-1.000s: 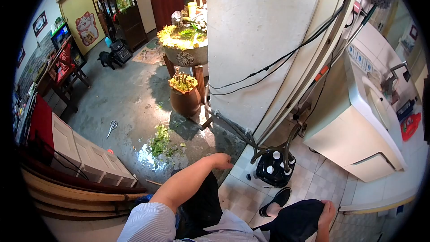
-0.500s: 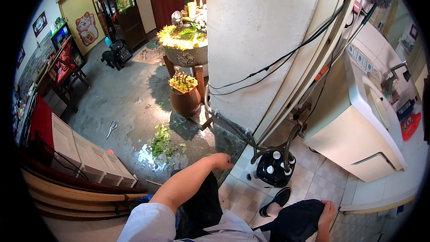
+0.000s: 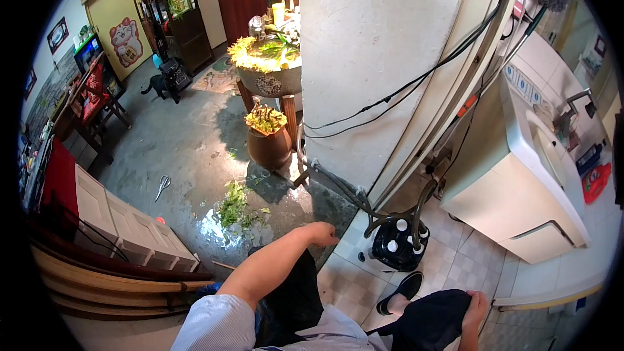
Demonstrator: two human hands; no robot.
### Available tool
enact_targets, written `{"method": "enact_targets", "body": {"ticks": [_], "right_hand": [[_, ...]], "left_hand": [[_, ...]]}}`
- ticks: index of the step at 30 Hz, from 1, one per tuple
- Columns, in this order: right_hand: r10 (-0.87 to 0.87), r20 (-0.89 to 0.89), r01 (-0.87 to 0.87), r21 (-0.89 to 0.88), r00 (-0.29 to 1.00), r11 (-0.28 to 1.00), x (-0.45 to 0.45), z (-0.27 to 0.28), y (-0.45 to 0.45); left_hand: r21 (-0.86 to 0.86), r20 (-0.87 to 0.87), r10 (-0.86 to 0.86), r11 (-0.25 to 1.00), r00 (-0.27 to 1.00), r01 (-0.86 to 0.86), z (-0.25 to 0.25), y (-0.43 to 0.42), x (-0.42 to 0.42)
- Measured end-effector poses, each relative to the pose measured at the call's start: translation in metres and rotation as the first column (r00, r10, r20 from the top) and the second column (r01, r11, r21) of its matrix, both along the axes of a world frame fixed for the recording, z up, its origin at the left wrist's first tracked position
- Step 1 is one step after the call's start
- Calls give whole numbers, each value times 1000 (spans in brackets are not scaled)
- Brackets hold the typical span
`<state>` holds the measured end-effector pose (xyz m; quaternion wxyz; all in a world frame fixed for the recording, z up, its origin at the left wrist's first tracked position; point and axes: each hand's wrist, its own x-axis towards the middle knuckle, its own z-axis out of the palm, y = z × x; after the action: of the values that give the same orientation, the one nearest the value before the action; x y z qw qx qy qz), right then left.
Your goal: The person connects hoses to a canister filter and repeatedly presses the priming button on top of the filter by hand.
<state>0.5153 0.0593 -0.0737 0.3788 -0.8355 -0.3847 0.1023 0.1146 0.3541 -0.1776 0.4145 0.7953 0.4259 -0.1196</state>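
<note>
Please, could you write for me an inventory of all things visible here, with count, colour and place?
Canister: 1, black, tiled floor
Hoses: several, greyish brown, at the canister
Leaf pile: 1, green, grey floor
Scissors: 1, greyish, left of leaves
Pot: 1, brown, below basin
Basin: 1, greyish, wooden stand
Four-legged animal: 1, black, near shelves
Shelves: 1 unit, dark, back
Door: 1, dark red, back
Chair: 1, dark and red, far left
Drawer unit: 1, whitish, lower left
Sink cabinet: 1, white, right
Cables: at least 2, black, across wall
Smaller items: uncountable
Left hand: 1, bare, near left knee
Right hand: 1, bare, on right knee
</note>
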Motion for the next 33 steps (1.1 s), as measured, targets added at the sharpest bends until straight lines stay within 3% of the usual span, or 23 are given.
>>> {"method": "enact_targets", "body": {"ticks": [33], "right_hand": [[-9, 4, 9, -11, 1000, 1000, 2, -1, -1]], "left_hand": [[46, 27, 28, 999, 999, -29, 6, -3, -1]]}}
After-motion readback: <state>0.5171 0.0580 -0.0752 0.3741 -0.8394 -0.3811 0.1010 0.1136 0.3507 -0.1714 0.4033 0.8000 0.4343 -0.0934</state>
